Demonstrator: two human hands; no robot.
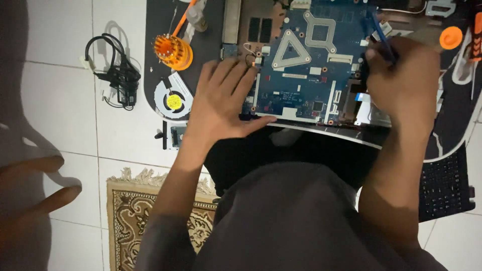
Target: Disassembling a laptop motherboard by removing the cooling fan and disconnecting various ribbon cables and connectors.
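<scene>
An opened laptop base lies in front of me with its blue motherboard [311, 75] exposed. My left hand [221, 100] rests flat, fingers spread, on the board's left edge and the laptop frame. My right hand [401, 80] is closed around a blue-handled tool [381, 35], whose tip sits at the board's right side near a white connector. A silver triangular bracket [290, 50] is fixed near the board's middle.
An orange round screw holder [173, 50] and a cooling fan [172, 98] lie on the black mat [153, 30] at left. A black cable bundle [118, 75] sits on the white tiles. A patterned rug [128, 221] lies lower left, a keyboard [444, 183] at right, an orange cap [450, 37] upper right.
</scene>
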